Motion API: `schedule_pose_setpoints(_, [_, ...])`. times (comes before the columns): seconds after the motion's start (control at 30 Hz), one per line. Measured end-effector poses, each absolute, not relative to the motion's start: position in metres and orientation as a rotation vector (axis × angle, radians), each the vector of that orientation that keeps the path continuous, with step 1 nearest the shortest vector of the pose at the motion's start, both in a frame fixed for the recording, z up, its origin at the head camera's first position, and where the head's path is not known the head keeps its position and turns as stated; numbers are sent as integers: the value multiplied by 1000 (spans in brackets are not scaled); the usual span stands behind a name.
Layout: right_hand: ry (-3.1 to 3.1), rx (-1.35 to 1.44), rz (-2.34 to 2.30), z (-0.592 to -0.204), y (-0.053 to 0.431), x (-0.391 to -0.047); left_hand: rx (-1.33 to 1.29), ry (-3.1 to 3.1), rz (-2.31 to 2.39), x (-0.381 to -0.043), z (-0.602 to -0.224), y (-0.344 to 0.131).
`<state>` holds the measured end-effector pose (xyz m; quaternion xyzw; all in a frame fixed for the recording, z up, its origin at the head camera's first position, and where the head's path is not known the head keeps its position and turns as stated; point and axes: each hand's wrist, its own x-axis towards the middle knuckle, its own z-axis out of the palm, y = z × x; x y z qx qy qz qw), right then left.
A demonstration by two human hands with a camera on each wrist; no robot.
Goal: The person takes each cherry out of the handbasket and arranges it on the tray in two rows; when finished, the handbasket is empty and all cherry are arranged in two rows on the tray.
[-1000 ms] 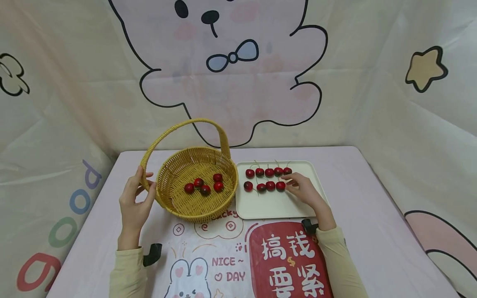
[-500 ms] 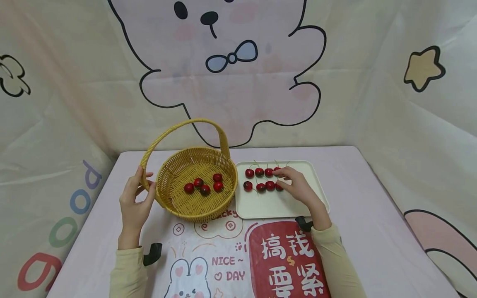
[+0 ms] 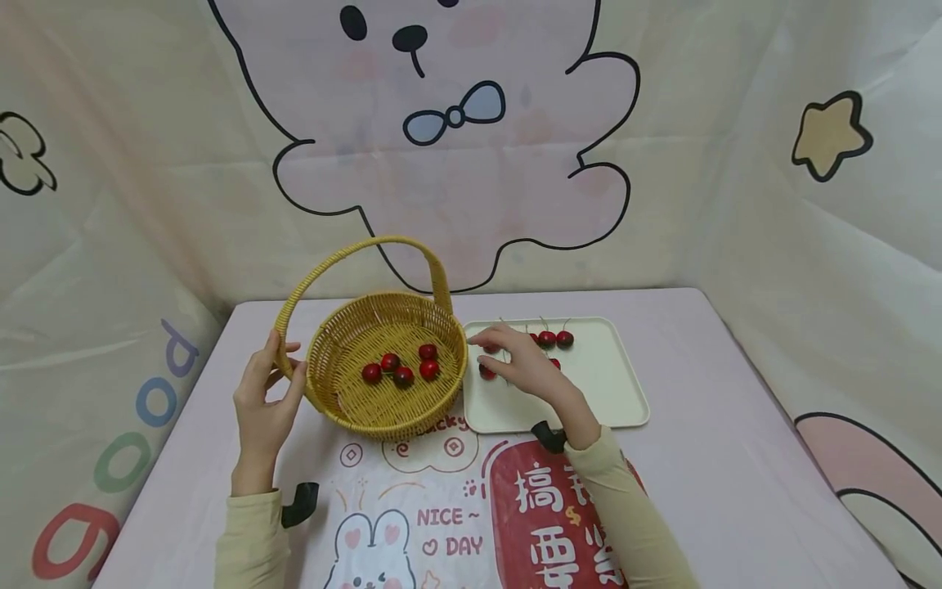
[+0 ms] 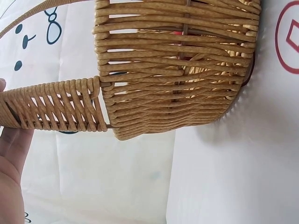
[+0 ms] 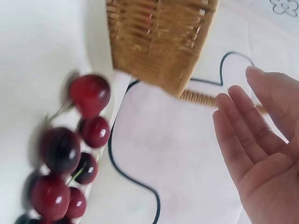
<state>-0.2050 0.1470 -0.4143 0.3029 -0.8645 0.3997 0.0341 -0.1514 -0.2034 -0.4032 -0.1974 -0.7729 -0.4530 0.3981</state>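
The left hand (image 3: 265, 411) grips the basket handle (image 3: 440, 288), probably steadying it, while the empty right hand (image 3: 526, 364), thumb and fingers apart, hovers over cherries (image 5: 60, 150)

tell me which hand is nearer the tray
Right. The right hand is over the end of the tray beside the basket; the left hand is on the basket's opposite side, holding its handle.

Left hand (image 3: 265, 406), at the left side of the basket (image 3: 390, 419), gripping it between thumb (image 3: 294, 388) and fingers (image 3: 262, 362). Right hand (image 3: 530, 368), just right of the basket, fingers loosely extended toward it. Both forearms (image 3: 253, 540) sleeved.
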Motion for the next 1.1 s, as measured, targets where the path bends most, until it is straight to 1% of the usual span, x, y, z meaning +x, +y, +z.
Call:
schedule_pose_setpoints(0.2, [-2700,1039,1233,-409,113,-205,-495,-1967,-1149,-152,-404,-204])
schedule_pose_setpoints(0.73, [-2790,1247,1146,-418,39,-216,-511,-1949,-1161,-153,-404,-205])
schedule_pose_setpoints(1.1, [-2910,1183,1079,-436,5,-229,-502,-1945,-1160,-153,-405,-205])
